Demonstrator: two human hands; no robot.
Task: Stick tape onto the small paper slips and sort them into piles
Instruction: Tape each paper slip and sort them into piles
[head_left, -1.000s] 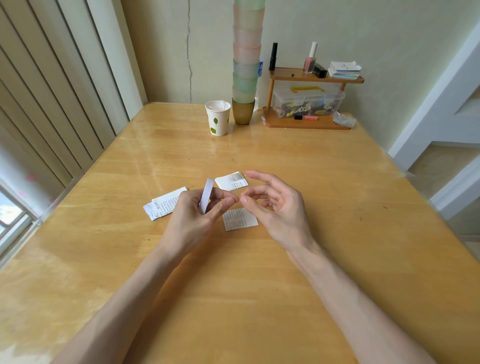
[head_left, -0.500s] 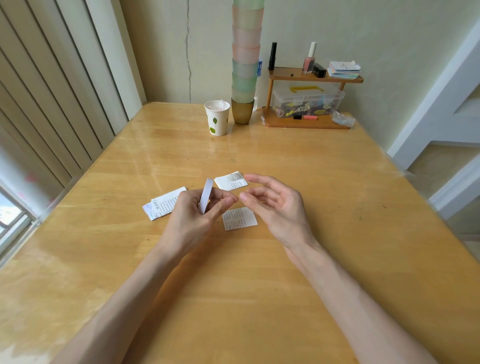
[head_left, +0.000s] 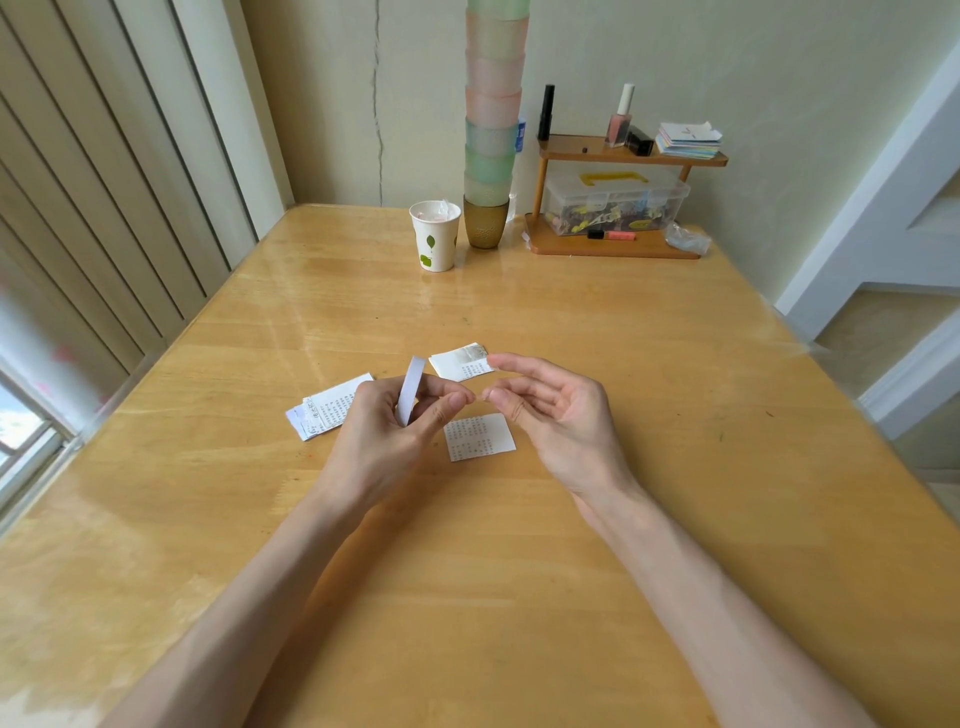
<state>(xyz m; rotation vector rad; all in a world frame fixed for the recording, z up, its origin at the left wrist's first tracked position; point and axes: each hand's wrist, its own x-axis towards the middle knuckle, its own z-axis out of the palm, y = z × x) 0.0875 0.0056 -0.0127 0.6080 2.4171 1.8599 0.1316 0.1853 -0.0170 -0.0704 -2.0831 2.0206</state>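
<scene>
While the left hand (head_left: 382, 441) grips the tape (head_left: 409, 388) roll edge-up, fingers curled round it and thumb stretched out to the right, the right hand (head_left: 553, 415) hangs just beside that thumb. Its fingers are loosely bent, tips nearly touching the thumb, and whether a clear end of tape is pinched there I can't tell, it's too fine to see. Down on the bench (head_left: 675, 467), right beneath the gap between the two hands, lies a slip (head_left: 480, 437), print side up, apparently untaped. Beyond it, a far slip (head_left: 461, 364) shows a glossy patch at its top edge, which looks like tape already on. Off to the left, partly behind the left hand, sits a pile (head_left: 324, 410) of slips. So by my reading we're at the peel: getting a length off the roll for that near slip. The next move calls for a clean pinch on the free end, a short pull away from the roll, a tear, then down flat onto the paper without the strip curling back on itself, and after that the slip goes to a pile.
</scene>
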